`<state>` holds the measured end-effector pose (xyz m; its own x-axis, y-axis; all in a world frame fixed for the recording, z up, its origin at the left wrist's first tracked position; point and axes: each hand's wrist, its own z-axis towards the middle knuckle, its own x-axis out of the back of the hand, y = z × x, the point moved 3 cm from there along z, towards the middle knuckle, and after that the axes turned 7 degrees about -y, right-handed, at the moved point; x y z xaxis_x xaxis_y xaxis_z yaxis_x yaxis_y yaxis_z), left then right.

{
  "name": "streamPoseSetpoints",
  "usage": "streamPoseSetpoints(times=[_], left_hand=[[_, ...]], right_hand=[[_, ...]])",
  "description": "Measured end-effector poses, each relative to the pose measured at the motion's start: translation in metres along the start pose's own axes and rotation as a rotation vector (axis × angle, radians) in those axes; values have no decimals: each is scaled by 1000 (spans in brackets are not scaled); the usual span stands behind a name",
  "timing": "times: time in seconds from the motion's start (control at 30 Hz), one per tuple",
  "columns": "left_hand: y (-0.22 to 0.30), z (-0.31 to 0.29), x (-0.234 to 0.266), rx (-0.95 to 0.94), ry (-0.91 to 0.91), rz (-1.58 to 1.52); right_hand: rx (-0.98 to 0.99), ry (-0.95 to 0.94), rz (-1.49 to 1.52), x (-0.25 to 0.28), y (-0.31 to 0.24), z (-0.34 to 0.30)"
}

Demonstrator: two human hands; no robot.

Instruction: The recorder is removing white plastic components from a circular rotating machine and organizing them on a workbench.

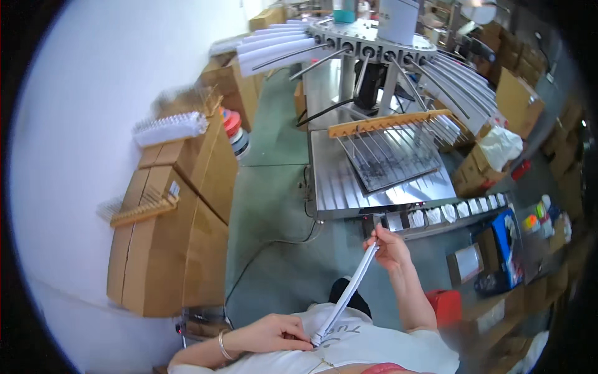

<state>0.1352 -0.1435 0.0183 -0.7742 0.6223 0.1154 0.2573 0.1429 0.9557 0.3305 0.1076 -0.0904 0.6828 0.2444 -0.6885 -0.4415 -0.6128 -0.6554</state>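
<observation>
A long, narrow white strip [349, 292], apparently folded or layered lengthwise, slants up and away from my body between my two hands. My right hand [390, 249] pinches its far end, close to a small metal part [377, 220] at the left end of a low rail. My left hand [274, 334], with a bangle on the wrist, is closed at the strip's near end against my white shirt. The fingertips there are partly hidden, but the strip ends in them.
A round machine [386, 32] ahead carries radiating metal rods, several covered in white sleeves [274, 55]. On the steel table [330, 187] lies a wooden bar with rods [389, 123]. White bundles line the rail [448, 213]. Cardboard boxes [165, 249] stand left; a red stool-like object [445, 306] sits right.
</observation>
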Motion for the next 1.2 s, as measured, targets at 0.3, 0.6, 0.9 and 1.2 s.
streamPoseSetpoints(times=[0.3,0.6,0.9,1.2], left_hand=[[-32,-15,89,-11,-51,-17],[3,20,271,-470,450,638],[33,90,407,-659,483,52],[52,127,466,-754,121,-72]], right_hand=[[307,295,22,-8,18,-18],[938,479,-25,-82,-24,-22],[1271,228,-245,-182,-54,-8],[1347,782,-884,-303,-6,-15]])
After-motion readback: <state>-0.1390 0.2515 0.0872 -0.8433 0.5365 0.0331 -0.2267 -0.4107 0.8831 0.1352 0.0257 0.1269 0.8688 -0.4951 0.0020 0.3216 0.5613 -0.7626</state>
